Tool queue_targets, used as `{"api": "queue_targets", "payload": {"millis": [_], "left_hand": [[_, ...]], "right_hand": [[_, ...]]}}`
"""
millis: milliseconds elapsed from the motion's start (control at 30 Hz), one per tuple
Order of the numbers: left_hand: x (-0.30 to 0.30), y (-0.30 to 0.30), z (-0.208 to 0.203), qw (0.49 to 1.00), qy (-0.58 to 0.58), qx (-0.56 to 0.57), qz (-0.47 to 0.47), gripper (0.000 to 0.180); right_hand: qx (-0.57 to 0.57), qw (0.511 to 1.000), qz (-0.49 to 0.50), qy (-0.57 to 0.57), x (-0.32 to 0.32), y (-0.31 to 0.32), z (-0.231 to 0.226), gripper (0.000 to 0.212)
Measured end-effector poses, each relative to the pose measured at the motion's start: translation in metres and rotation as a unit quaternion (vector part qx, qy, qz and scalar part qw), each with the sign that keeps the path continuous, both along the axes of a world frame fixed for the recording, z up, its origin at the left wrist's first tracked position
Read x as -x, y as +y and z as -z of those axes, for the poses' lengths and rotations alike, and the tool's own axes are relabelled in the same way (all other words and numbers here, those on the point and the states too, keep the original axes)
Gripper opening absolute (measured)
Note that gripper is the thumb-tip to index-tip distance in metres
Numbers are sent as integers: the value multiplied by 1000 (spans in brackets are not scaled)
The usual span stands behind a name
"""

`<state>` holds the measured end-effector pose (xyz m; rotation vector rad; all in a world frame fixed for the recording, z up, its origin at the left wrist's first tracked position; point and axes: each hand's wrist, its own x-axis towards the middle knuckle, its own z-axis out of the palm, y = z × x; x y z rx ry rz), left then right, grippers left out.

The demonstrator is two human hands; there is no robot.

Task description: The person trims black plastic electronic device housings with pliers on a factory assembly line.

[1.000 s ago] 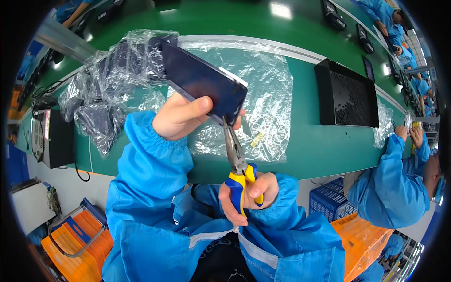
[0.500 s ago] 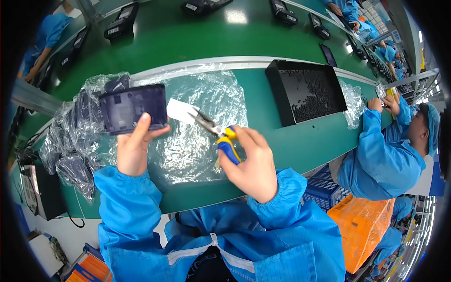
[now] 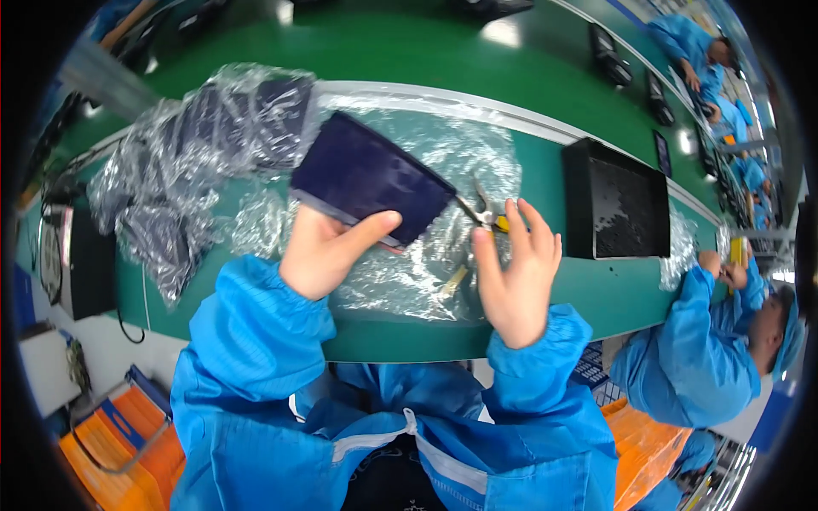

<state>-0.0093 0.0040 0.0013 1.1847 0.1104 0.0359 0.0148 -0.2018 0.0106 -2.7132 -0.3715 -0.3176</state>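
Note:
A dark, flat rectangular device housing (image 3: pixel 371 175) is in my left hand (image 3: pixel 319 251). The thumb lies over its lower edge, with the other fingers behind it. The housing is tilted, its smooth face toward me. My right hand (image 3: pixel 520 277) is to its right, fingers stretched out and apart. Right at its fingertips is a pair of pliers (image 3: pixel 484 216), jaws spread, a bit of yellow handle showing. The fingers hide the rest of the handles. A clear plastic sheet (image 3: pixel 383 294) lies under both hands, with a small yellowish piece (image 3: pixel 454 281) on it.
Plastic-wrapped dark housings (image 3: pixel 230 128) are heaped at the left. A black tray (image 3: pixel 588 200) of small dark pieces stands to the right. Beyond the rail, dark handheld devices (image 3: pixel 609 55) sit on a green surface. A co-worker in blue (image 3: pixel 690 358) sits at the right, near an orange crate (image 3: pixel 648 447).
The housing has turned from its hollow side to its smooth face and tilted. My right hand's fingers have opened from around the pliers, whose jaws now stand apart. The whole view has shifted.

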Motion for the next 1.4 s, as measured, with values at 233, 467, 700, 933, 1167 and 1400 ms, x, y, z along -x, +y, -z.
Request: {"api": "queue_targets", "payload": {"millis": [233, 467, 700, 933, 1167, 1400], "left_hand": [[11, 1, -13, 995, 15, -15, 94, 43], [28, 21, -19, 889, -124, -438, -38, 65], [53, 53, -14, 677, 26, -697, -235, 74], [81, 82, 17, 647, 76, -707, -275, 44], [96, 102, 3, 622, -145, -636, -432, 20], [162, 188, -15, 317, -65, -733, -599, 19]], "right_hand": [[-272, 928, -216, 138, -14, 29, -34, 26], [-431, 863, -106, 241, -74, 48, -56, 19], [-375, 898, 17, 229, -215, 30, 15, 26], [-188, 962, 55, 190, -234, 35, 28, 40], [-116, 988, -52, 92, -191, 30, 4, 46], [-128, 979, -126, 94, -132, 38, -26, 39]]}}
